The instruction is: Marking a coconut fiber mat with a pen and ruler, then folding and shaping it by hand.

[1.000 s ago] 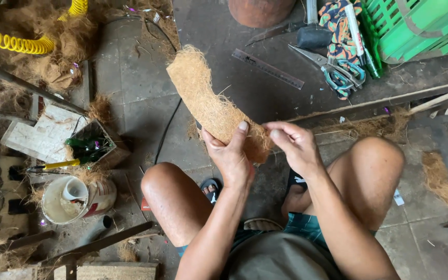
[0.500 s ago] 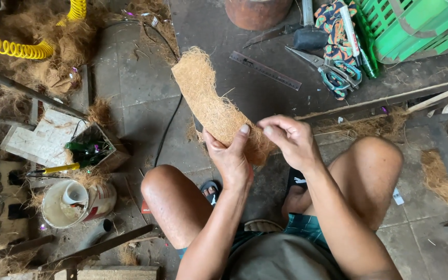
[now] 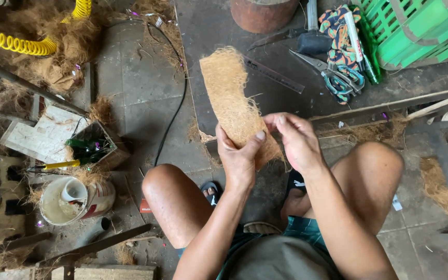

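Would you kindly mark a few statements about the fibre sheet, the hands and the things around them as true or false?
1. The left hand grips the brown coconut-fibre sheet at its lower end. True.
2. The right hand rests on the knee. False: it is at the sheet's lower right edge.
3. The teal-handled scissors lie on the floor beside the patterned cloth. True.
4. The yellow coiled hose lies inside the green plastic crate. False: it lies far left, on loose fibre.
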